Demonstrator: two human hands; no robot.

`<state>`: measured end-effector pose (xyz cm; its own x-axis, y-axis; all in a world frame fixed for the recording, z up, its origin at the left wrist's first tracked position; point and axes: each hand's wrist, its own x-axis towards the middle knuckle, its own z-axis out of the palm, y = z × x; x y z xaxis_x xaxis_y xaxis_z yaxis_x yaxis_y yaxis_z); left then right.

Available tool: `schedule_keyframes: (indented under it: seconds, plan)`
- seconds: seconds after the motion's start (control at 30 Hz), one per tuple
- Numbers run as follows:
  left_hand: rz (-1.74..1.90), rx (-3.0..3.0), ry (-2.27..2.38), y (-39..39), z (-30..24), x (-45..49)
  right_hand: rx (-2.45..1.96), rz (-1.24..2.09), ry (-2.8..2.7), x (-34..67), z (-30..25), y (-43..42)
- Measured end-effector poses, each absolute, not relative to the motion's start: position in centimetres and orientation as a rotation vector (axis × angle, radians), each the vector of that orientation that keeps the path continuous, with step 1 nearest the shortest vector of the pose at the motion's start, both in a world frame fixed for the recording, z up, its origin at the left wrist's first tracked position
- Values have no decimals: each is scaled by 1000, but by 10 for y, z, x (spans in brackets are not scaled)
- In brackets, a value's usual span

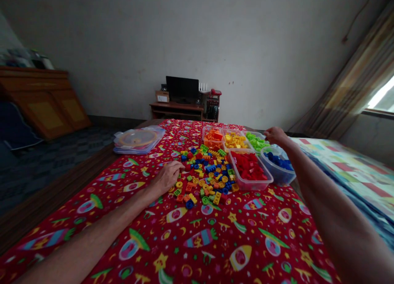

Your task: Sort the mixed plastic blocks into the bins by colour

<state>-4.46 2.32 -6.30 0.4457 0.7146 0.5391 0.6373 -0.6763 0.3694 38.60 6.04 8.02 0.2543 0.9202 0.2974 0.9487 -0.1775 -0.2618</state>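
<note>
A loose pile of mixed toy building blocks (211,169) in red, yellow, blue, green and orange lies on the red patterned cloth (197,255). At the pile's left edge is my left hand (170,176), fingers curled together beside some red blocks; what is in them is hidden. My right hand (276,135) hangs over the right edge of the box of light green blocks (257,142), fingers pinched downward, their contents too small to make out. Around it stand a box of yellow blocks (235,140), a box of red blocks (250,168) and a round tub of blue blocks (278,161).
A box of orange blocks (213,137) stands at the far left of the containers. Stacked clear lids (138,139) lie at the table's left edge. Behind the table is a desk (177,106) with a monitor (182,89). A bed (353,165) is on the right.
</note>
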Motion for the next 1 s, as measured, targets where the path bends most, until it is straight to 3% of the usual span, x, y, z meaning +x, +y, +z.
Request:
schedule_keyframes:
  seconds: [0.37,0.6,0.73,0.9,1.0]
  plan:
    - [1056,2585,1213,27,-68,-45,-2233,-307,-1846,403,69,7]
    - [1013,2596,1208,19,-60,-43,-2237,-533,-1680,380,93,-15]
    - [1038,2612,1148,15,-57,-41,-1864,-384,-1990,318,81,-28]
    - [1086,2632,1169,14,-56,-39,-1217,-165,-2571,217,22,-68]
    - [1144,2637,1210,14,-57,-38,-594,-239,-2840,178,-10,-90]
